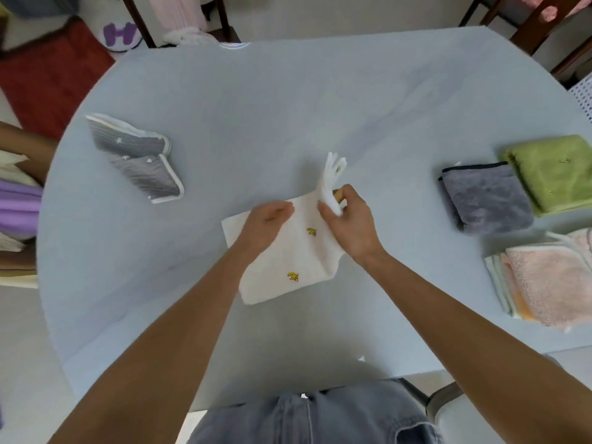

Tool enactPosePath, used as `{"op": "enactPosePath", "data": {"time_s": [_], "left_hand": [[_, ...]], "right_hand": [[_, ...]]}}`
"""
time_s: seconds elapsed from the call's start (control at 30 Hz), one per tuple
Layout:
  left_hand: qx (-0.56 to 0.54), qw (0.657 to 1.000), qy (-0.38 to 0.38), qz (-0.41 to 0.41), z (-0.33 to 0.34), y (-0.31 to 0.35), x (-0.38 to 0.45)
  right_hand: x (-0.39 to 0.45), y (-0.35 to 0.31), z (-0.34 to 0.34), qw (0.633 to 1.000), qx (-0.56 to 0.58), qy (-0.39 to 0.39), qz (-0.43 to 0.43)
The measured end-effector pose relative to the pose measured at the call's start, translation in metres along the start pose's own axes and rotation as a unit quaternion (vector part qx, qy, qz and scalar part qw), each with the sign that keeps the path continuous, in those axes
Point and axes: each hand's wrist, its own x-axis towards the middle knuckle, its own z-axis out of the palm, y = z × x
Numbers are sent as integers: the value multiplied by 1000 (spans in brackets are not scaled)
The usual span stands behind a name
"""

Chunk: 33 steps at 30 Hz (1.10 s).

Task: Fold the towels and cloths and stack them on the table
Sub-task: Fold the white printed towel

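Observation:
A white cloth (282, 264) with small yellow embroidered marks lies partly folded at the middle of the pale blue table (288, 107). My left hand (267, 224) rests on its upper left part, fingers loosely bent. My right hand (349, 219) pinches the cloth's far right corner and holds it lifted off the table, the corner sticking up above the fingers.
A folded grey striped cloth (137, 158) with white trim lies at the left. At the right lie a folded grey towel (487, 200), a green towel (554, 171) and a pink stack (544, 283). More cloths (16, 203) are piled beyond the left edge. Chairs stand around.

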Motion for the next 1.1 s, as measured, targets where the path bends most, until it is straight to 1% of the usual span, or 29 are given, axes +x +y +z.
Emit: {"op": "enactPosePath", "data": {"time_s": [0.03, 0.07, 0.1, 0.13, 0.2, 0.3, 0.37, 0.43, 0.47, 0.53, 0.57, 0.6, 0.63, 0.67, 0.7, 0.73, 0.77, 0.8, 0.83, 0.87, 0.9, 0.93, 1.0, 1.07, 1.1], "left_hand": [[-142, 988, 11, -61, -12, 3, -7], [-244, 963, 2, -115, -24, 4, -13], [-290, 946, -3, -145, -34, 5, -18], [-293, 943, -1, -157, -44, 7, -24], [-238, 959, 21, -155, -49, 10, -30], [-133, 978, 109, -120, -52, -2, -36], [-65, 975, 180, -111, -55, -20, -36], [22, 965, 233, -120, -58, -34, -38], [59, 958, 249, -128, -60, -39, -38], [94, 948, 264, -153, -61, -43, -38], [101, 946, 264, -162, -61, -43, -38], [104, 945, 260, -168, -60, -42, -38], [106, 945, 256, -172, -58, -43, -39], [109, 945, 252, -175, -56, -44, -39], [115, 945, 247, -180, -55, -45, -40], [124, 945, 241, -184, -53, -46, -40], [130, 945, 237, -186, -51, -47, -40], [132, 944, 236, -187, -51, -48, -40], [129, 944, 238, -188, -51, -48, -40], [118, 943, 246, -190, -50, -46, -39], [98, 941, 259, -193, -50, -45, -39], [68, 939, 272, -198, -49, -44, -38], [2, 934, 292, -207, -49, -41, -37], [-34, 933, 299, -198, -51, -38, -35], [-33, 936, 296, -188, -53, -36, -32]], "right_hand": [[-8, -7, 10, 999, -26, -14, -17], [-16, -13, 21, 998, -55, -22, -37], [-26, -18, 34, 994, -83, -31, -57], [-36, -23, 48, 990, -112, -44, -77], [-52, -26, 70, 976, -175, -67, -109], [-68, -23, 98, 945, -274, -100, -149], [-76, -19, 112, 927, -313, -128, -164], [-82, -14, 122, 908, -338, -165, -185], [-84, -12, 126, 899, -342, -188, -200], [-82, -8, 128, 878, -350, -233, -228], [-80, -7, 127, 872, -344, -254, -239], [-77, -7, 124, 876, -318, -270, -243], [-74, -7, 121, 890, -275, -278, -235], [-71, -8, 115, 910, -228, -268, -220], [-65, -10, 110, 929, -198, -228, -215], [-56, -11, 105, 941, -194, -164, -223], [-44, -12, 102, 945, -208, -98, -231], [-29, -14, 99, 945, -231, -49, -225], [-13, -16, 97, 946, -254, -30, -197], [1, -19, 96, 946, -276, -44, -163], [15, -20, 95, 941, -296, -78, -144], [28, -20, 95, 929, -315, -123, -152], [45, -21, 96, 901, -320, -207, -206], [54, -27, 98, 880, -319, -257, -239], [57, -31, 99, 873, -326, -268, -244]]}}
